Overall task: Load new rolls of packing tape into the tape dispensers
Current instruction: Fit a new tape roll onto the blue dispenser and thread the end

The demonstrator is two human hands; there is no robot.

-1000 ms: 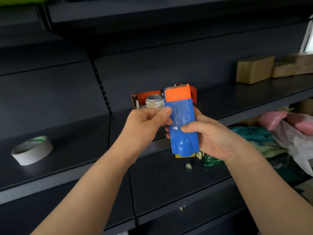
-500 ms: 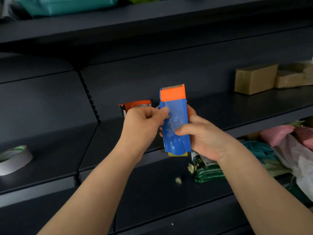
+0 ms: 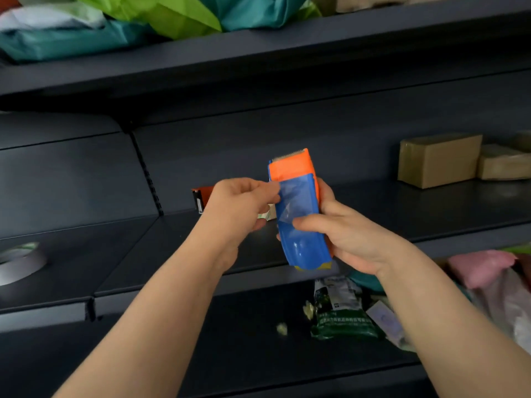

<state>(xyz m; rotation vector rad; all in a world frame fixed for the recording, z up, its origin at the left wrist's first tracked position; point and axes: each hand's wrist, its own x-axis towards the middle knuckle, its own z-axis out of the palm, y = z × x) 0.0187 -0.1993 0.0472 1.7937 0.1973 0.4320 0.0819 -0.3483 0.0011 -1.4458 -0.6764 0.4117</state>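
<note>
The left hand (image 3: 241, 208) still pinches what seems clear tape (image 3: 293, 202) across the tape dispenser (image 3: 306, 249) in the grip of the right hand (image 3: 347, 239); threading unfinished

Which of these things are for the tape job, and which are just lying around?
For the job: blue and orange dispenser in the right hand; clear tape pinched by the left hand; second dispenser on the shelf; tape roll at left.
Just lying about: cardboard boxes; green packet; pink bag; green and teal bags up top.
</note>
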